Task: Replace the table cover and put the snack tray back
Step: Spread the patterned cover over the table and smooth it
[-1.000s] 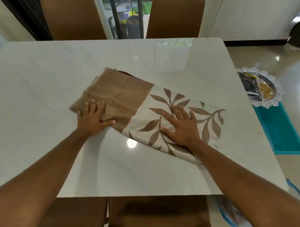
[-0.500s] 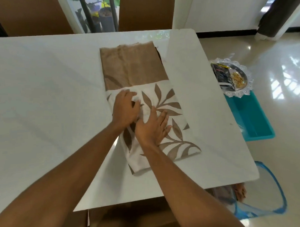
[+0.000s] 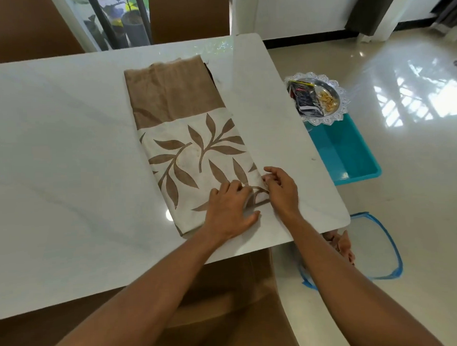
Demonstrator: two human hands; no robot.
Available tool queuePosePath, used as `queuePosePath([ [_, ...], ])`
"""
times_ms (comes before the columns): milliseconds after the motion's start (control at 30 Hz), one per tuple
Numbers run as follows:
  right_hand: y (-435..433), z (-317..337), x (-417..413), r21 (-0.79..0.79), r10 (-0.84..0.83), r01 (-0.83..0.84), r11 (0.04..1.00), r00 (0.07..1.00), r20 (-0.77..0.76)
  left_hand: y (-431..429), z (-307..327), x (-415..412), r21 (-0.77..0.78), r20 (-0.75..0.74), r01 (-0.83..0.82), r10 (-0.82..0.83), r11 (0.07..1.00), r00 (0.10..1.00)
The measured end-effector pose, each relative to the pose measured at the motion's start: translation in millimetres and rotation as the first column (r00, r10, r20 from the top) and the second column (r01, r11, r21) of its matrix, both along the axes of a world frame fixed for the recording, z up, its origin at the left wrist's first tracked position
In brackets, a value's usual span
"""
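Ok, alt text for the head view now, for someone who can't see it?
The left hand and right hand are at the near right corner of a folded leaf-print cloth on a white table. A snack tray sits on a teal bin on the floor.

the left hand (image 3: 230,211) hides the table cover's (image 3: 173,97) near corner, and the snack tray's (image 3: 342,101) contents are unclear.

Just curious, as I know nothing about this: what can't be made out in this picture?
Head view only:
- Snack tray: the packet labels are too small to read.
- Left hand and right hand: the fingertips are hidden by the hands themselves, so a pinch on the table cover is uncertain.
- Table: its left side is cut off by the frame edge.
- Blue-rimmed basket: its contents are mostly hidden by the right forearm and the table.
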State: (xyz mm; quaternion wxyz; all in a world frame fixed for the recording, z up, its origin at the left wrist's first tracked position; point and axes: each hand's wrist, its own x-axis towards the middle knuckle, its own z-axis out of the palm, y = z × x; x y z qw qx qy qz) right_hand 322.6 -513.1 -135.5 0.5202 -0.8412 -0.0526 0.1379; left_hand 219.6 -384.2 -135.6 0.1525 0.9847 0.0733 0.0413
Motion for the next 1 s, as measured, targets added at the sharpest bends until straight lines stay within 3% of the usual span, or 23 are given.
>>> queuePosePath([
  [133,-9,-5,-10,0.037,-0.014,0.013,0.999,1.0,0.02,-4,4,23,-0.052,0.069,-0.062,0.065,0.997,0.995],
  [233,-9,-6,-17,0.054,-0.035,0.035,0.998,0.999,-0.001,1,10,27,-0.307,0.076,-0.179,0.211,0.935,0.974],
  [300,-8,-3,-17,0.06,-0.053,0.056,0.997,0.997,-0.061,7,17,28,-0.521,0.042,-0.349,0.431,0.779,0.901],
  [367,-8,0,-17,0.043,-0.045,0.048,0.998,0.995,-0.084,12,24,29,-0.708,-0.082,-0.484,0.62,0.514,0.78],
  [433,-6,1,-16,0.011,-0.01,0.011,1.0,0.998,-0.059,18,28,29,-0.79,-0.203,-0.537,0.699,0.297,0.686],
  [500,-2,2,-16,-0.004,0.038,-0.038,0.999,0.997,-0.064,20,30,28,-0.805,-0.262,-0.555,0.714,0.21,0.649],
  [600,5,2,-17,-0.002,0.11,-0.111,0.994,0.992,-0.058,19,32,27,-0.809,-0.244,-0.539,0.702,0.233,0.669],
  [733,14,-4,-22,-0.195,0.144,-0.128,0.973,0.987,0.074,21,39,24,-0.766,-0.066,-0.489,0.705,0.418,0.706],
  [800,18,-3,-24,-0.253,0.152,-0.117,0.96,0.98,0.126,27,45,20,-0.776,-0.037,-0.499,0.761,0.386,0.648],
  [933,33,-1,-28,-0.379,0.293,-0.183,0.907,0.921,0.256,59,50,10,-0.894,-0.212,-0.447,0.9,-0.021,0.38],
  [1000,51,-2,-30,-0.381,0.396,-0.26,0.887,0.853,0.341,80,51,-6,-0.918,-0.254,-0.378,0.908,-0.119,0.333],
])
